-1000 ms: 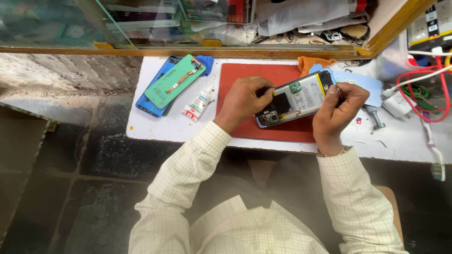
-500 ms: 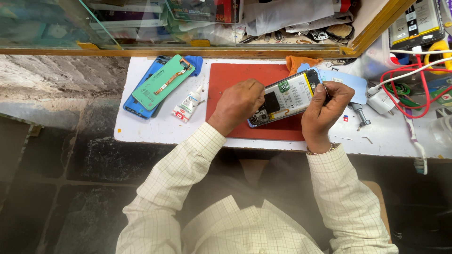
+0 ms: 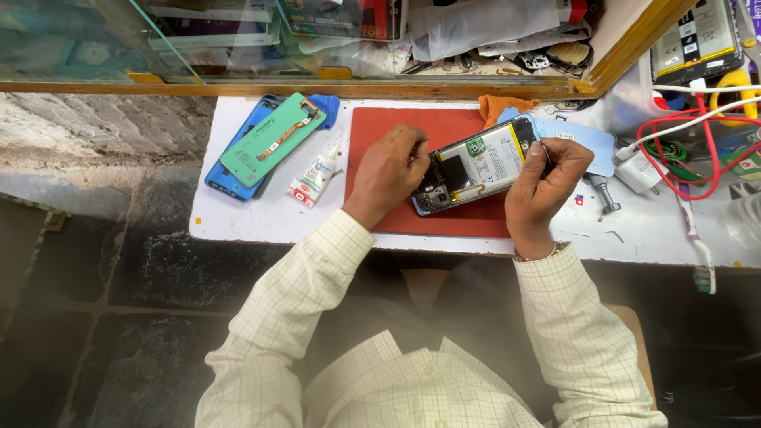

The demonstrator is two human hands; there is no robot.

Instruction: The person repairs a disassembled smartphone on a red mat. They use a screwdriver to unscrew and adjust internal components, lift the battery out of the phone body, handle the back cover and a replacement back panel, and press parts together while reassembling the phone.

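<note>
White tabletop (image 3: 261,226), red work mat (image 3: 388,127) at centre. Opened smartphone (image 3: 476,165), back removed, battery exposed, tilted above the mat. Left hand (image 3: 388,170) clamps its lower end; right hand (image 3: 547,186), fingers pinched together, works at its upper edge. Likely light, rigid, fragile inside; best held by the side frame. Glue tube (image 3: 315,178), green panel (image 3: 273,139) at left.

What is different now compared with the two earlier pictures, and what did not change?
Little changed. Both hands kept hold of the opened phone over the red mat: the left hand stays on its camera end, and the right hand stays at its far end, fingers bent more tightly. The green panel, the blue case under it and the small glue tube lie as before.
</note>
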